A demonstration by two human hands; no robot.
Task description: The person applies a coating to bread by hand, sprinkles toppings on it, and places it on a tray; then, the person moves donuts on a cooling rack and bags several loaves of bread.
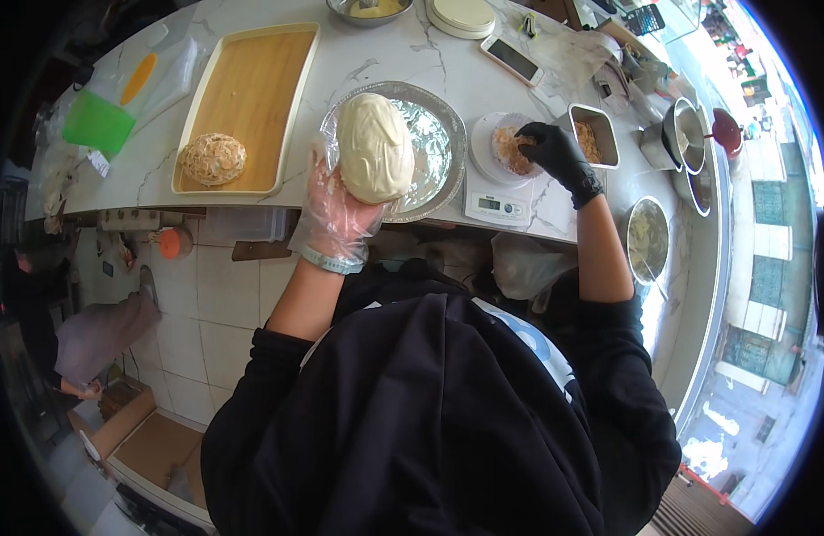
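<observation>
My left hand (333, 210), in a clear plastic glove, holds up an oval bun coated in smooth pale cream (374, 147). The bun is over the left side of a round foil pan (455, 134) with a shiny lining. At the right, my right hand (555, 154) wears a black glove, its fingertips pinched together at the toasted flakes (508, 147) in a white paper-lined dish. Beneath that dish is a white kitchen scale (496, 207). A flake-covered bun (214, 160) rests on a wooden-surfaced tray (251, 80) to the left.
A metal loaf tin (594, 136) with more flakes stands right of the scale. Behind lie a phone (512, 60), a round cream-coloured lid (463, 16) and a metal bowl (369, 11). Metal bowls (647, 239) line the right side. Another person (104, 335) is at the lower left.
</observation>
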